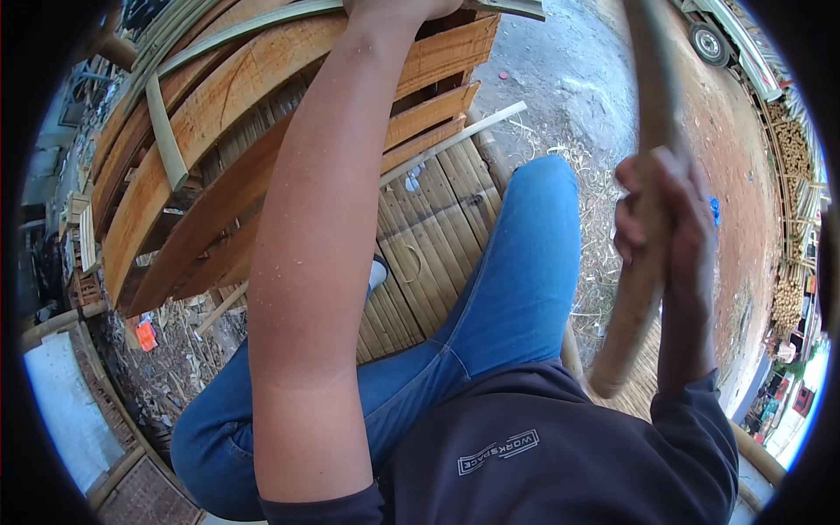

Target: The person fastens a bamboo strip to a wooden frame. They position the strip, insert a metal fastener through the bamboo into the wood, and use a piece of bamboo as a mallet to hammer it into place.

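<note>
Slatted bamboo platform (437, 219), smooth round pole (643, 245)

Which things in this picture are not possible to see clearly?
- Left hand, head view: cut off by the top edge, so its grip cannot be told.
- Bamboo stick: upper end blurred and cut off at the top edge.
- Right hand: fingers wrap the stick; palm hidden.
- Stacked poles: too small, bent by the rim.

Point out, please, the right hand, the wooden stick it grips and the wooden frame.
right hand (667, 219), head view, on the knuckles.
wooden stick (626, 324), head view, shaft below the grip.
wooden frame (219, 114), head view, a broad plank.
</note>
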A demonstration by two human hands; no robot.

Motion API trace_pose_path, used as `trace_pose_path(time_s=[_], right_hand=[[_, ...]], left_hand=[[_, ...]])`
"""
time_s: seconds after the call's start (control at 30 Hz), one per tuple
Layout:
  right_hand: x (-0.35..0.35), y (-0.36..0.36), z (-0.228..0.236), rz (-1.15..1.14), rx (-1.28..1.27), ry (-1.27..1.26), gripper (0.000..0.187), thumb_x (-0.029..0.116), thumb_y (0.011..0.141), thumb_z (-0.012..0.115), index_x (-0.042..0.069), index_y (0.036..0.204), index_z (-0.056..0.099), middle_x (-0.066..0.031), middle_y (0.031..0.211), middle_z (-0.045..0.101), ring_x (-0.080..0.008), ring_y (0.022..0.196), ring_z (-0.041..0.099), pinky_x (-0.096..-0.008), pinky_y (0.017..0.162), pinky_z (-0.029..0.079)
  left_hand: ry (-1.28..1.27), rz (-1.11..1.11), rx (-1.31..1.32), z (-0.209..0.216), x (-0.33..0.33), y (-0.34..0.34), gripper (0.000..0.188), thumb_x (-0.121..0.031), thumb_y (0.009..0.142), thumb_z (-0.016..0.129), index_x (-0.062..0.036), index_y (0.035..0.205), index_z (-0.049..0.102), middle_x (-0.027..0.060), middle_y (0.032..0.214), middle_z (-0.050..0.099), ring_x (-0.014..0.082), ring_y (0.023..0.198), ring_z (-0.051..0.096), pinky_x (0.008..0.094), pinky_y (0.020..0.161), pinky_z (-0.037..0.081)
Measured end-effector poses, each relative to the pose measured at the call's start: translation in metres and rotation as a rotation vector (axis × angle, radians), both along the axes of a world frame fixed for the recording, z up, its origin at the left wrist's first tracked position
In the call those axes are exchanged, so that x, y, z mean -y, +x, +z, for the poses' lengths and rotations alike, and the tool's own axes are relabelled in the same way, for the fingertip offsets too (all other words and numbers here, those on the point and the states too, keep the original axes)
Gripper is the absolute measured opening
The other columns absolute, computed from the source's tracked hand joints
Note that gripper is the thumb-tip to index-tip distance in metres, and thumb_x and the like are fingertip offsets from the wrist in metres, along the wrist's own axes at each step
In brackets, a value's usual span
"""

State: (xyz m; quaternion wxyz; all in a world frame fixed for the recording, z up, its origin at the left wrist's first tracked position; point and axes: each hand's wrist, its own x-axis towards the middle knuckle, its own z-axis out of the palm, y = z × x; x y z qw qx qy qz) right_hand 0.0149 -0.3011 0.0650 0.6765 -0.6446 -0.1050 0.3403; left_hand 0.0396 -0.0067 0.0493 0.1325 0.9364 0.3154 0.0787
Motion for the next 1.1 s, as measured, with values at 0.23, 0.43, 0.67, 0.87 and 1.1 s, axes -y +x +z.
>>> trace_pose_path(time_s=[0.23,0.43,0.67,0.87,1.1], right_hand=[[0.004,-0.001,-0.005,0.054,0.049,-0.199,0.065,0.020,0.102,0.053,0.009,0.158,0.023,-0.0149,0.092,0.057,-0.0149,0.054,0.058,-0.0283,0.043,0.049],[0.000,-0.001,-0.002,-0.095,0.069,0.147,0.041,0.020,0.101,0.051,0.002,0.137,0.043,-0.0179,0.091,0.059,-0.0123,0.046,0.052,-0.0265,0.036,0.044],[-0.006,0.002,0.001,0.042,0.040,-0.091,0.061,0.019,0.098,0.061,0.006,0.152,0.036,-0.0148,0.090,0.060,-0.0161,0.051,0.057,-0.0293,0.041,0.048],[-0.002,0.009,-0.003,0.023,-0.030,-0.034,0.074,0.019,0.094,0.068,0.010,0.157,0.030,-0.0117,0.085,0.060,-0.0150,0.053,0.058,-0.0289,0.045,0.049],[0.011,0.038,-0.016,0.121,0.015,0.526,0.038,0.030,0.107,0.042,-0.004,0.121,0.033,-0.0125,0.099,0.042,-0.0129,0.059,0.052,-0.0249,0.042,0.049]], left_hand=[[0.095,-0.045,-0.011,-0.015,-0.013,0.009,0.068,-0.049,0.098,0.052,-0.0033,0.148,0.044,0.0126,0.160,0.034,0.0367,0.148,0.026,0.0509,0.122,0.016],[-0.034,0.088,0.038,-0.005,-0.007,0.008,0.058,-0.048,0.096,0.055,-0.0150,0.143,0.054,0.0134,0.157,0.037,0.0372,0.147,0.028,0.0532,0.121,0.019],[0.034,-0.012,-0.069,0.000,-0.007,-0.005,0.058,-0.037,0.101,0.050,-0.0036,0.147,0.045,0.0132,0.159,0.035,0.0352,0.147,0.028,0.0516,0.122,0.019],[0.001,0.038,0.018,-0.002,0.008,-0.005,0.069,-0.043,0.096,0.057,-0.0041,0.150,0.039,0.0149,0.157,0.037,0.0337,0.147,0.028,0.0510,0.121,0.020],[-0.068,-0.041,0.159,-0.022,-0.039,0.006,0.061,-0.044,0.097,0.055,-0.0019,0.140,0.047,0.0224,0.146,0.048,0.0380,0.138,0.043,0.0509,0.115,0.032]])
